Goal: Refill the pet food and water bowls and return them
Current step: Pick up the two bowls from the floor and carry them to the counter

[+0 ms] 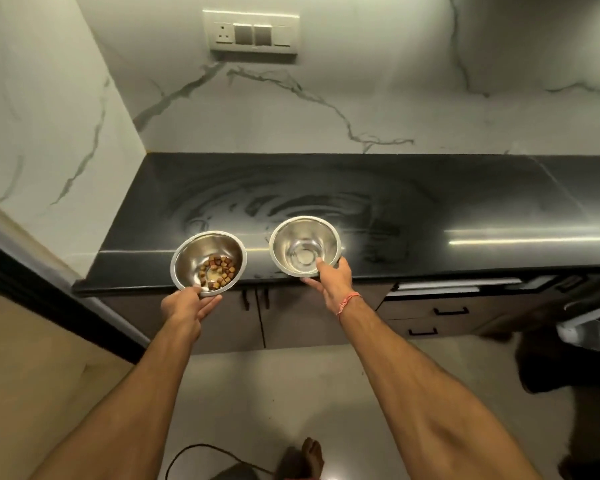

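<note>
My left hand (pixel 187 304) pinched the kibble bowl (pixel 208 263) by its rim; my right hand (pixel 329 280) gripped the empty bowl (pixel 305 244). Both hung over the counter (pixel 395 202) edge, so a slack pinch risked tipping kibble (pixel 219 271) out.

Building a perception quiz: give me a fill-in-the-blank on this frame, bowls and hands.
1. The left hand holds the bowl with kibble by its near ____.
2. The bowl in the right hand, the steel bowl, holds no ____.
3. Both bowls hover at the front edge of the ____ countertop.
4. A ____ thread circles the right wrist.

Missing words: rim; kibble; black; red
</note>
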